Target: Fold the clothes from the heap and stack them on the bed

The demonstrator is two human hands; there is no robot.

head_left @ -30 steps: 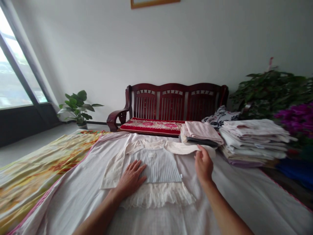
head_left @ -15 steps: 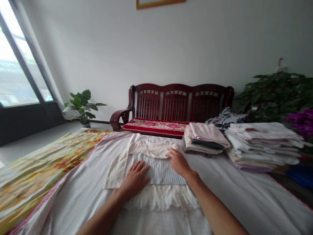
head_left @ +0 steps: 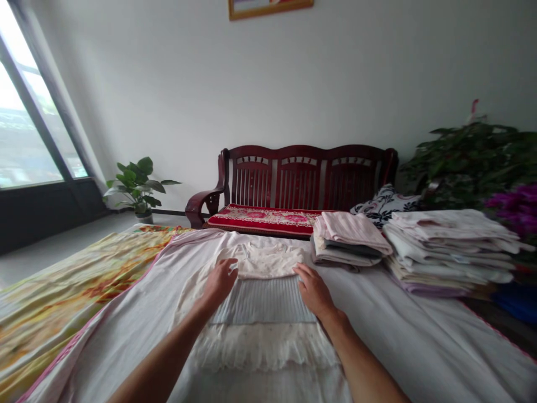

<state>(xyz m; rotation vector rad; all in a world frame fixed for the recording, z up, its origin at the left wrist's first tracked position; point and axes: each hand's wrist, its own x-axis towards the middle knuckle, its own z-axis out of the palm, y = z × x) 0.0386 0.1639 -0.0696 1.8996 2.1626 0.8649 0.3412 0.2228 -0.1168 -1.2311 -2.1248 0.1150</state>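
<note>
A long-sleeved dress [head_left: 264, 302] lies spread flat before me, with a cream yoke, a pale blue-grey ribbed middle and a cream ruffle below. One cream sleeve stretches down its left side, partly behind my left arm. My left hand [head_left: 218, 284] is at the left shoulder, fingers bent and thumb apart from them. At the right end of the yoke, the fingertips of my right hand [head_left: 314, 286] touch or nearly touch the cloth, thumb spread below. No cloth is visibly gripped by either hand.
Under the dress is a pale sheet [head_left: 403, 341]. Two folded stacks, a smaller clothes pile [head_left: 350, 240] and a larger one [head_left: 451, 252], stand at right. A yellow-orange patterned cloth [head_left: 96, 285] covers the left. Behind are a wooden bench [head_left: 297, 176] and a potted plant [head_left: 140, 187].
My left hand has lifted off the ribbed middle and moved up to the left shoulder. The right hand has shifted slightly down and right along the yoke's edge.
</note>
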